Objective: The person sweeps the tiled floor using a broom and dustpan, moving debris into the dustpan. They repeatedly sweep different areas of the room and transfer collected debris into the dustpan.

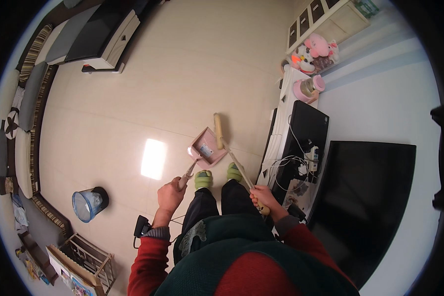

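Observation:
My left hand (171,198) is closed around the handle of a pink long-handled dustpan (214,157). The pan rests on the tiled floor just ahead of my green slippers (203,180); it has a toothed comb edge and a label inside. My right hand (265,198) grips the pale handle of a broom (218,127). The broom's yellowish head lies at the pan's right front edge, partly over it. Whether the bristles touch the floor or the pan, I cannot tell.
A mesh waste bin (90,203) with a liner stands at left. Beyond it is a sofa (24,162). A black-topped coffee table (96,37) is at upper left. To my right, a TV cabinet (281,122) carries cables (285,162), a pink kettle (309,88) and a television (362,199).

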`<state>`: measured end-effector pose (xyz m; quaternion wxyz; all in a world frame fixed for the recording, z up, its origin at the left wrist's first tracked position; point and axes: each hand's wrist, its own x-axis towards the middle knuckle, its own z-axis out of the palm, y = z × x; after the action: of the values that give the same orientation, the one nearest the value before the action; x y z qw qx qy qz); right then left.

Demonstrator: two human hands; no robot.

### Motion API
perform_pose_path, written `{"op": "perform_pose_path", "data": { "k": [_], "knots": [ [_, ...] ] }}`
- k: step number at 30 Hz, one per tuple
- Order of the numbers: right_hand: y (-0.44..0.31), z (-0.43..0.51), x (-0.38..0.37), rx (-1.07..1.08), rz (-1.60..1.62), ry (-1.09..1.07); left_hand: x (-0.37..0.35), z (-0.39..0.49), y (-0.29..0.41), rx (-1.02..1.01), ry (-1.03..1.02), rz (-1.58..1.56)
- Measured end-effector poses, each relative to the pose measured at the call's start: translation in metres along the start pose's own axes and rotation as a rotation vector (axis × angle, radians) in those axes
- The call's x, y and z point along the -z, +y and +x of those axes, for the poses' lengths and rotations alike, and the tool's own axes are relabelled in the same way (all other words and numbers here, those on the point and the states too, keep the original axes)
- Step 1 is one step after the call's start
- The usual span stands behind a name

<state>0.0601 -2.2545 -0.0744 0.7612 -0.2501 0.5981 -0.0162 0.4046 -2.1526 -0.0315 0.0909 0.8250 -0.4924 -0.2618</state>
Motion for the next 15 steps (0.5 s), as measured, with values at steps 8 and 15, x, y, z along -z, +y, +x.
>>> {"op": "perform_pose_path", "data": {
  "k": [8, 15],
  "knots": [
    [-0.029, 0.090, 0.006, 0.141, -0.658, 0.243, 0.005, -0.043, -0.030, 0.279, 0.123, -0.061],
    [-0.001, 0.065, -0.035, 0.177, -1.172, 0.139, 0.002, -0.047, -0.036, 0.361, 0.132, -0.092]
  ]
}}
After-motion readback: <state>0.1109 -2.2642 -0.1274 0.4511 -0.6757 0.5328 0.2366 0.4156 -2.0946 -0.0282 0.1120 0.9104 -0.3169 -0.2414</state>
